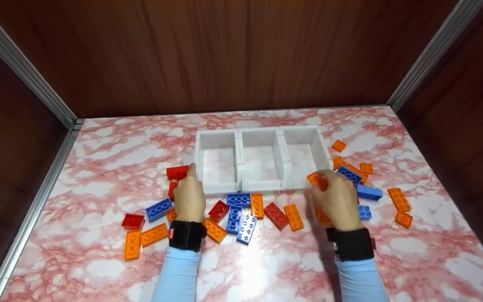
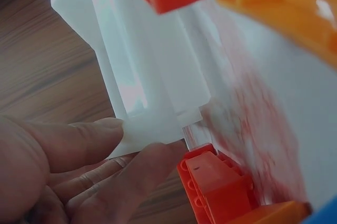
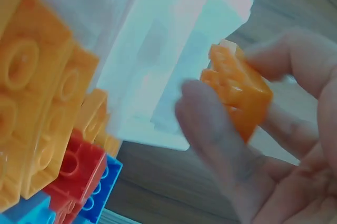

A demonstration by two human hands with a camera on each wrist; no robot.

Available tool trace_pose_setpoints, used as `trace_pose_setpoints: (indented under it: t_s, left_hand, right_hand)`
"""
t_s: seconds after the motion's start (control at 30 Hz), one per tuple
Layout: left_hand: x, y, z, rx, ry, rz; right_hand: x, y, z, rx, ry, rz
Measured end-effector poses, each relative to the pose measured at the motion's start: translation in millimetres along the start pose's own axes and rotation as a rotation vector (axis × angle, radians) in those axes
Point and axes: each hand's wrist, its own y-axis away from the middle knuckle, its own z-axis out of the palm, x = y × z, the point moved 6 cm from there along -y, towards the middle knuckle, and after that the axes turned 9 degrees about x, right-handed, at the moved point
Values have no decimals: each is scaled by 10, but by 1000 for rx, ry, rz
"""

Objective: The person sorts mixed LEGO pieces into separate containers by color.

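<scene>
A white three-compartment tray (image 1: 281, 157) stands on the marbled table. At its left end is my left hand (image 1: 189, 199), thumb and fingertips right at the end wall (image 2: 150, 129) and fairly straight. A red brick (image 1: 177, 172) lies just left of these fingertips, with another red brick (image 2: 221, 182) showing close below them. My right hand (image 1: 337, 197) pinches an orange brick (image 3: 239, 89) between thumb and fingers, over the near corner of the right compartment. Studs show on one side of it. Part of an orange brick (image 1: 323, 216) lies below that hand, partly covered by it.
Several red, blue and orange bricks lie in front of the tray, among them a blue brick (image 1: 238, 199) and a red brick (image 1: 276, 215). More orange and blue bricks, such as a blue one (image 1: 369, 192), are scattered to the right. Wood-patterned panels (image 1: 233, 54) enclose the table.
</scene>
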Motion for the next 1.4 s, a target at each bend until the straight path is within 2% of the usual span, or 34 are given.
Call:
trace_pose_setpoints:
  t_s: [0.1,0.23,0.43,0.57,0.77,0.93,1.07,1.2,1.3,1.4]
  left_hand:
    - [16,-5,-10,3,-20,15]
    - [36,-9,-6,-4,-44,40]
    - [11,4,-3,-9,-47,26]
    - [17,3,-16,9,-51,57]
    - [30,-7,-30,19,-70,100]
    - [14,-5,-32,-19,-38,80]
    - [6,-1,-31,-39,-13,75]
    - [-2,-14,-30,-49,9,57]
    - [-11,-24,-34,-56,17,39]
    - [-17,-31,-48,-57,15,37]
  right_hand:
    - [0,-114,8,30,25,-16]
    - [-35,-329,82,21,65,-55]
    - [-69,-593,364,-113,94,-50]
    - [-64,-680,503,-134,105,-26]
    - [-37,-724,671,-134,155,-53]
    - [-77,-664,653,-127,174,-86]
    - [-139,-516,465,-89,108,-51]
    - [-197,-272,269,-71,45,0]
    - [-212,-61,211,-136,28,48]
    - [-221,106,220,-229,71,62]
